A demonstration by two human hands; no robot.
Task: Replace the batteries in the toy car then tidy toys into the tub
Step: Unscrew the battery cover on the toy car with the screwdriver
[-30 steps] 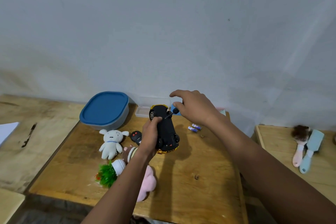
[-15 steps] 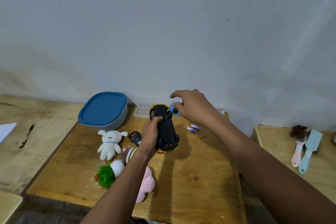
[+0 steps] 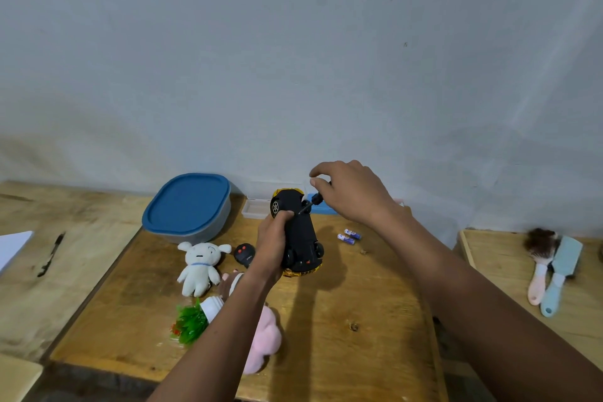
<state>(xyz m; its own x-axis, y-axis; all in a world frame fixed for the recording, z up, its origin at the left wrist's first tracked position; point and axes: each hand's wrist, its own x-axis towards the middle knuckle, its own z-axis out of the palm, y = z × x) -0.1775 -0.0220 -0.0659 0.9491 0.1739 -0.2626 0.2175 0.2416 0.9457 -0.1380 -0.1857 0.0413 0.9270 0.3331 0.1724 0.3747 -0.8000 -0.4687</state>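
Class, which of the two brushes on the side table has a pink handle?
The dark-bristled brush, lying left of the pale blue brush, which has a blue handle.

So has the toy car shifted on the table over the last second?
No. The toy car stands underside-up in the left hand, just as close to the two batteries and the tub.

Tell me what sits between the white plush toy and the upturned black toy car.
In the head view, a small black remote with red buttons lies between the white plush toy and the upturned black toy car; the left hand gripping the car is there too.
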